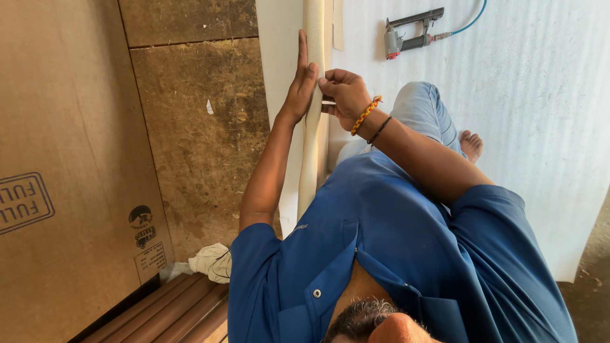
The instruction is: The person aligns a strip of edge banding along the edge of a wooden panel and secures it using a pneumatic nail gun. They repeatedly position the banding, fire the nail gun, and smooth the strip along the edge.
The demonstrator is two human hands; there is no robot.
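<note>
Cream strip (311, 146) runs lengthwise straight away from the body — left hand (298, 89) pressed flat along it, right hand (343, 95) pinching something thin, maybe a blade, against its edge.

I'm in a carpentry workshop or fit-out site, sat barefoot on the floor w/ work all around me. Big plywood sheets (63, 159) w/ stamped marks stand at one side, rough brown boards (197, 127) next to them. A nail gun (406, 35) w/ a blue air hose (467, 25) lies on white sheeting (540, 95). Pale edging strip (311, 146) runs along a white panel (279, 44). Brown wood mouldings (165, 311) and a rag (213, 262) lie nearby.
</note>
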